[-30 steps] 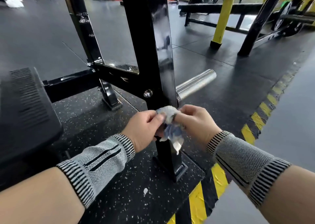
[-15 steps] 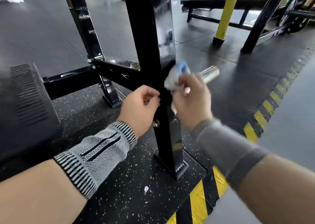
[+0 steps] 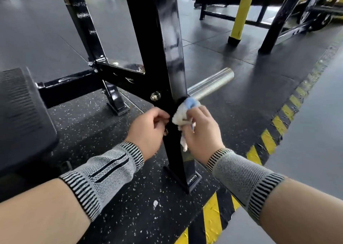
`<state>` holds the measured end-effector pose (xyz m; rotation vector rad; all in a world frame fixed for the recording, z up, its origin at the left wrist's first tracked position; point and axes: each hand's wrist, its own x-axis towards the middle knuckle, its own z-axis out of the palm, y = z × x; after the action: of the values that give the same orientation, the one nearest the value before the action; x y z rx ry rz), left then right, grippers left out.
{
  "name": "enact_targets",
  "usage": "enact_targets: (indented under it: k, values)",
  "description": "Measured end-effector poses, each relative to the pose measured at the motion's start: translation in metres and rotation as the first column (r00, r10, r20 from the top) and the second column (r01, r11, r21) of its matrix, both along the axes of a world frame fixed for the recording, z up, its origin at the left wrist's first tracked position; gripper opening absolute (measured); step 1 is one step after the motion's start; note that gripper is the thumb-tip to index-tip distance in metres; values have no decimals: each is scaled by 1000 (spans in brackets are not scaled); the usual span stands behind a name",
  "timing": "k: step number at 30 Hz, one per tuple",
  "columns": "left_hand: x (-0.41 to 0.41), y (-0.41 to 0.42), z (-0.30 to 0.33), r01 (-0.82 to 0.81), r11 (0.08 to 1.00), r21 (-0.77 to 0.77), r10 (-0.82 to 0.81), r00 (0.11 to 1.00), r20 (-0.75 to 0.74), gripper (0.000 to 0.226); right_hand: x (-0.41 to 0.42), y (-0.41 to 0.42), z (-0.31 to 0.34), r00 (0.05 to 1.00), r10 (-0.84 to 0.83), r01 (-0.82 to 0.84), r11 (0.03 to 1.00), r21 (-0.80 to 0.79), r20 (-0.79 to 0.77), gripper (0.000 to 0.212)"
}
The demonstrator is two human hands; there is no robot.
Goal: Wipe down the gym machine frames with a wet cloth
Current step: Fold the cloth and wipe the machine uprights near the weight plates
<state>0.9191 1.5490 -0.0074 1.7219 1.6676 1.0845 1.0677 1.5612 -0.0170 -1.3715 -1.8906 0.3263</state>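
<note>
While the right hand point(image 3: 201, 130) bunches the white and blue cloth point(image 3: 182, 113) in its curled fingers and presses it against the right face of the black upright post point(image 3: 163, 45), the left hand point(image 3: 148, 130) sits on the other side of that post, its fingers curled in against the post's left edge; whether it actually grips the metal cannot be told. The post stands between the two hands, and a loose tail of the cloth hangs down beside the right palm. Just above the right hand a chrome peg point(image 3: 211, 85) sticks out from the post toward the right. Above the left hand a bolt head point(image 3: 155, 96) shows on the post, where a black cross brace point(image 3: 118, 76) runs away to the left to a second upright point(image 3: 81, 21). Far left of the left forearm lies a black padded bench end point(image 3: 20, 113). Below both hands the post's foot plate point(image 3: 192, 178) rests on speckled rubber flooring point(image 3: 115, 197), edged on the right by yellow and black hazard tape point(image 3: 267, 141). Both wrists wear grey knit sleeves point(image 3: 104, 171). Beyond the right hand stands a yellow post point(image 3: 241, 11).
</note>
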Motion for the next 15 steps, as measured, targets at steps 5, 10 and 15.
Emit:
enact_targets:
  k: [5, 10, 15]
  values:
    - [2, -1, -1, 7, 1000, 6, -7, 1000, 14, 33, 1, 6, 13, 1000, 17, -17, 1000, 25, -16, 9]
    - [1, -1, -2, 18, 1000, -15, -18, 1000, 20, 36, -5, 10, 14, 997, 44, -41, 998, 48, -65, 8]
    - [2, -3, -6, 29, 999, 20, -27, 998, -65, 33, 15, -6, -29, 989, 47, -19, 981, -194, 140, 19]
